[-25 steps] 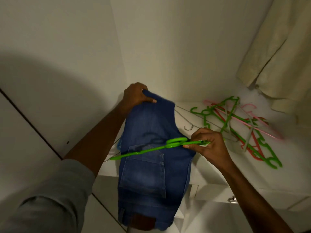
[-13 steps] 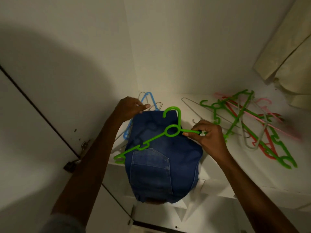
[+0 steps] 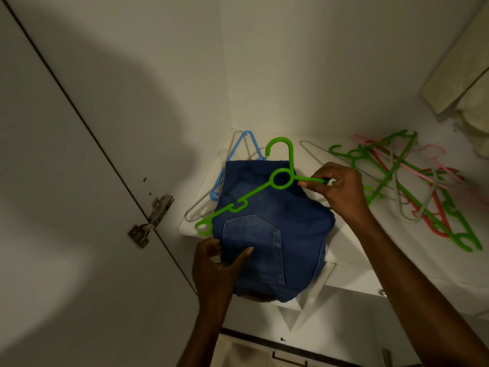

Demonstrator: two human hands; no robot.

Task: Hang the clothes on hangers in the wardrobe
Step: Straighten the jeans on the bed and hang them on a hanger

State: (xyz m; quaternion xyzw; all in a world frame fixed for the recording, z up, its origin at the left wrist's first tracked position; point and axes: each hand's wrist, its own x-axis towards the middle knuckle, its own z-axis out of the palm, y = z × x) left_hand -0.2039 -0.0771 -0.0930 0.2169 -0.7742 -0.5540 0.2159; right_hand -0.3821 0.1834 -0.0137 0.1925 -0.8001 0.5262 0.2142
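Folded blue jeans (image 3: 288, 221) lie on the white wardrobe shelf (image 3: 352, 271), back pocket up, their near end hanging over the shelf's front edge. A green plastic hanger (image 3: 248, 197) lies across the jeans, hook pointing to the back wall. My right hand (image 3: 336, 186) pinches the hanger's right arm just beside its ring. My left hand (image 3: 217, 263) grips the jeans' near left edge below the pocket, thumb on top of the denim.
A pile of green, red, pink and white hangers (image 3: 412, 186) covers the shelf to the right. A blue hanger (image 3: 238, 154) and wire hangers lie behind the jeans at the left. A cream garment (image 3: 460, 75) hangs top right. The wardrobe door with its hinge (image 3: 150, 221) stands left. A drawer handle (image 3: 289, 357) shows below.
My left hand let go of the jeans' far end and came down to grip their near left edge. My right hand has kept its pinch on the green hanger on the jeans.
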